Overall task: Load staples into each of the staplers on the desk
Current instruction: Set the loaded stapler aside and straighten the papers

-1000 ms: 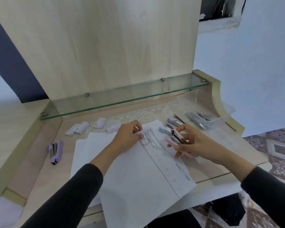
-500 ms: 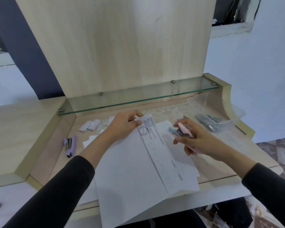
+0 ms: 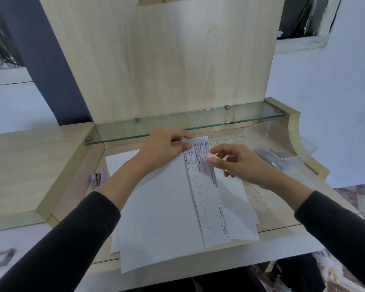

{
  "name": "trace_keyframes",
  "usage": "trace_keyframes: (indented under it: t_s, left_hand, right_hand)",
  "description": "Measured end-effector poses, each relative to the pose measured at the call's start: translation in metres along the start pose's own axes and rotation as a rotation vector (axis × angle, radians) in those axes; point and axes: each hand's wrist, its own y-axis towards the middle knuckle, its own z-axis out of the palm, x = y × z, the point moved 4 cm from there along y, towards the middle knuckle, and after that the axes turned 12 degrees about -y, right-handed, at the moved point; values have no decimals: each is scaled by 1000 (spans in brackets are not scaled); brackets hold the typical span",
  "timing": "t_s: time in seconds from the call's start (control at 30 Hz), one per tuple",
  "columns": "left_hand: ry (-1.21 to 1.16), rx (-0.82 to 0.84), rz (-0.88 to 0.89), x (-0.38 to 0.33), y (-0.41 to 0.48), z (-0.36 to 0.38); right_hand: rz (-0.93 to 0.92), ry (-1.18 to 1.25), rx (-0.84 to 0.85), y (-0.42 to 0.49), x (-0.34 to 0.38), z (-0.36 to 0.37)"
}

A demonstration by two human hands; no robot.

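The right hand (image 3: 242, 165) grips the pink stapler (image 3: 210, 159), nose pointing to 9 o'clock at the top corner of the paper stack (image 3: 167, 207), which the left hand (image 3: 164, 148) pinches. The purple stapler (image 3: 97, 179) lies on the worktop (image 3: 276, 218) at the left hand's 8 o'clock.

On the desk (image 3: 76, 186) lie papers (image 3: 169, 207), 1 stapler (image 3: 98, 179) left of them, 1 bag (image 3: 282, 159) right. A 2nd stapler (image 3: 211, 159) is at their far end, before a shelf (image 3: 198, 124).

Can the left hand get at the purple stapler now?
Probably not yet: the left hand pinches the papers. Once it lets go, the purple stapler lies uncovered nearby, to its left.
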Motion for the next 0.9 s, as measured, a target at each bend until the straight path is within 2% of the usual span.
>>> trace_keyframes:
  t_s: [0.27,0.67,0.9]
  left_hand:
    - [43,-15,77,-10,-10,-5]
    - [32,-37,150,-11,-15,-8]
    - [19,-34,158,-9,-18,-5]
  right_hand:
    - [-24,-153,-29,0,9,11]
    - [-142,-167,-85,0,15,10]
    - [-179,-345,-108,0,20,16]
